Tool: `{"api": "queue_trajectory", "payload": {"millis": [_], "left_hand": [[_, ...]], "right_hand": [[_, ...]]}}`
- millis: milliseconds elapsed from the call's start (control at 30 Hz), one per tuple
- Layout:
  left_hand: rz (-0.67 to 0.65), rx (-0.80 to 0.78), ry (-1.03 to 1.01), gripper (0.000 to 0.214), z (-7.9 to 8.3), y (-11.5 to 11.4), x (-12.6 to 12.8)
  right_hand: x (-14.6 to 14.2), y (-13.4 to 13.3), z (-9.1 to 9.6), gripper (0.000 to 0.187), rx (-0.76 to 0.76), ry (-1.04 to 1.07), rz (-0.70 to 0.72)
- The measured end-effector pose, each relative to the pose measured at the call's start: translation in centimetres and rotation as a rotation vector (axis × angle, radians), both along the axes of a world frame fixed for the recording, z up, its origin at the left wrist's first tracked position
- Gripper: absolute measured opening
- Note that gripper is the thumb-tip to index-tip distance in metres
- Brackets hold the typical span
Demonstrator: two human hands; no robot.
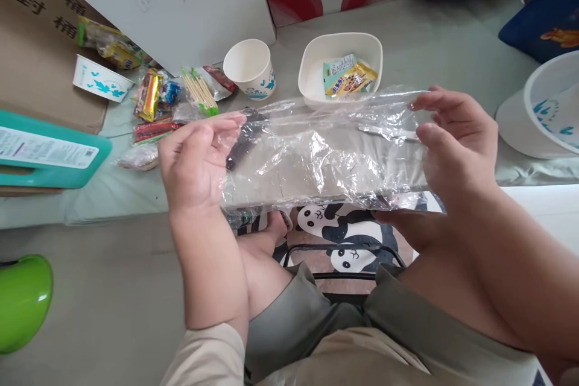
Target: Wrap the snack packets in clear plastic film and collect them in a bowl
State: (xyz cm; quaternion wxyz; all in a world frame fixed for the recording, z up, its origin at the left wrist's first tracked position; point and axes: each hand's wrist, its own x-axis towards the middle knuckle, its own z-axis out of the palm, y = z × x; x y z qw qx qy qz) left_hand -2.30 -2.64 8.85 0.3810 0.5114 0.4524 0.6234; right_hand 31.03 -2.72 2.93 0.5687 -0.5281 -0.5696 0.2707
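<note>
A crinkled clear plastic bag [312, 157] is stretched sideways between my two hands, above the front of the green-covered surface. My left hand [194, 157] grips its left end, the fingers bent and partly behind the film. At the opposite end, my right hand [461, 139] pinches the upper corner between thumb and fingers. Through the film a dark object [239, 142] shows beside my left fingers; its kind is unclear. Just beyond the bag stand a white paper cup [248, 66] and a white square bowl [305, 69] holding snack packets [350, 78].
Wrapped snacks [148, 96], toothpicks or thin sticks [199, 89] and a tipped paper cup [102, 78] lie at the left. Nearby is a teal container [49, 151]. A white bucket [520, 114] stands at the right. Boxes [181, 6] line the back.
</note>
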Motion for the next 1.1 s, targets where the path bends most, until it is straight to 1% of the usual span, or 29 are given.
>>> {"api": "queue_trajectory", "payload": {"millis": [67,133,200,267,300,367,467,567,667,733,800,867,900,933,1000,1100], "left_hand": [[-0.008,-0.074,-0.129,0.018,0.0,0.2,0.4],[-0.072,-0.091,-0.193,0.026,0.0,0.2,0.4],[-0.134,-0.055,-0.193,0.035,0.1,0.3,0.3],[-0.150,0.025,-0.169,0.037,0.2,0.3,0.3],[-0.146,0.070,-0.167,0.036,0.2,0.3,0.3],[-0.139,0.154,-0.191,0.033,0.2,0.3,0.5],[-0.134,0.195,-0.254,0.030,0.2,0.3,0.7],[-0.108,0.132,-0.264,0.027,0.4,0.2,0.4],[-0.071,0.002,-0.243,0.025,0.2,0.4,-0.3],[-0.045,-0.141,-0.209,0.027,-0.3,0.8,-0.8],[-0.022,-0.306,-0.161,0.032,-1.0,1.3,-1.2],[0.004,-0.441,-0.131,0.038,-1.8,1.8,-1.5],[0.018,-0.489,-0.121,0.041,-2.2,2.0,-1.6],[0.028,-0.522,-0.104,0.044,-2.6,2.2,-1.6],[0.030,-0.553,-0.037,0.051,-3.2,2.3,-1.7],[0.003,-0.558,0.089,0.058,-3.8,2.4,-1.8]], "right_hand": [[0.1,0.4,-0.5,0.029,0.096,0.036,0.025],[-0.1,0.7,-0.6,0.029,0.216,0.039,0.007],[-0.6,0.8,-0.2,0.031,0.353,0.025,-0.033],[-1.2,0.6,0.5,0.035,0.456,0.004,-0.068],[-1.6,0.4,0.9,0.037,0.483,-0.001,-0.078],[-2.2,0.1,1.6,0.041,0.485,0.014,-0.065],[-2.7,-0.2,2.0,0.036,0.460,0.150,0.020],[-2.4,0.1,1.7,0.022,0.362,0.332,0.084],[-1.9,0.5,1.5,0.016,0.141,0.378,0.084],[-1.9,0.6,1.5,0.023,-0.058,0.379,0.091],[-2.2,0.4,1.5,0.040,-0.266,0.404,0.132],[-2.5,0.2,1.4,0.055,-0.431,0.403,0.188],[-2.5,0.2,1.3,0.061,-0.495,0.370,0.203],[-2.5,0.1,1.0,0.066,-0.546,0.316,0.212],[-2.1,0.2,0.2,0.071,-0.586,0.182,0.218],[-1.2,0.5,-1.2,0.075,-0.541,0.046,0.251]]}}
